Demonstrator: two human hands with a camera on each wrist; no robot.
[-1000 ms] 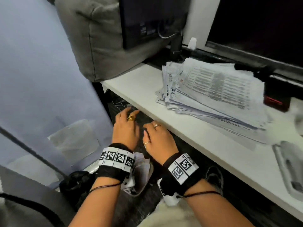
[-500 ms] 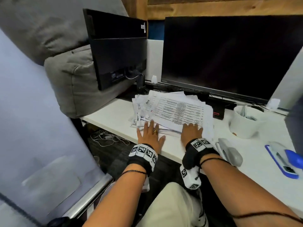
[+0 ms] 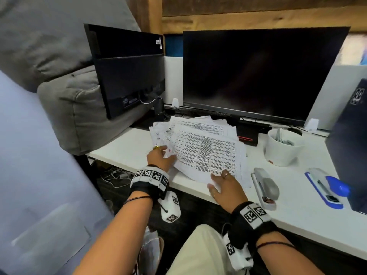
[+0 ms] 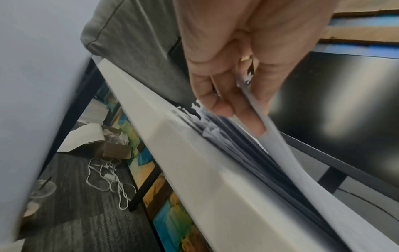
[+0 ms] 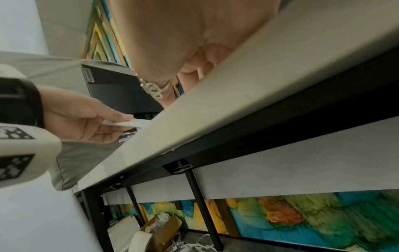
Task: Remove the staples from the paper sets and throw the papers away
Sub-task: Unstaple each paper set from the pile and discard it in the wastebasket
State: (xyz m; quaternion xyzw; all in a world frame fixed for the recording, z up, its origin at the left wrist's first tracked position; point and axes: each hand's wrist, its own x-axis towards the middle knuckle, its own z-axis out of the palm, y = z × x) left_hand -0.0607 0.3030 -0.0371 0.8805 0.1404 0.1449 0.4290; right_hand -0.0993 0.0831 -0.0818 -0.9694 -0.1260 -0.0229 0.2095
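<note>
Pinching the top papers (image 3: 204,153) at the pile's left edge is my left grip (image 3: 160,158); my right grip (image 3: 224,188) lies spread on their near corner, on the surface (image 3: 123,149).

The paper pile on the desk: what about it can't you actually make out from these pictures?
- Staples: none can be made out in the paper pile; head view too small, left wrist view blurred.
- Printed text: too small to read in the head view.
- Left hand fingertips: hidden under the lifted top set.
- Right hand grip: right wrist view blocked by the desk edge.
</note>
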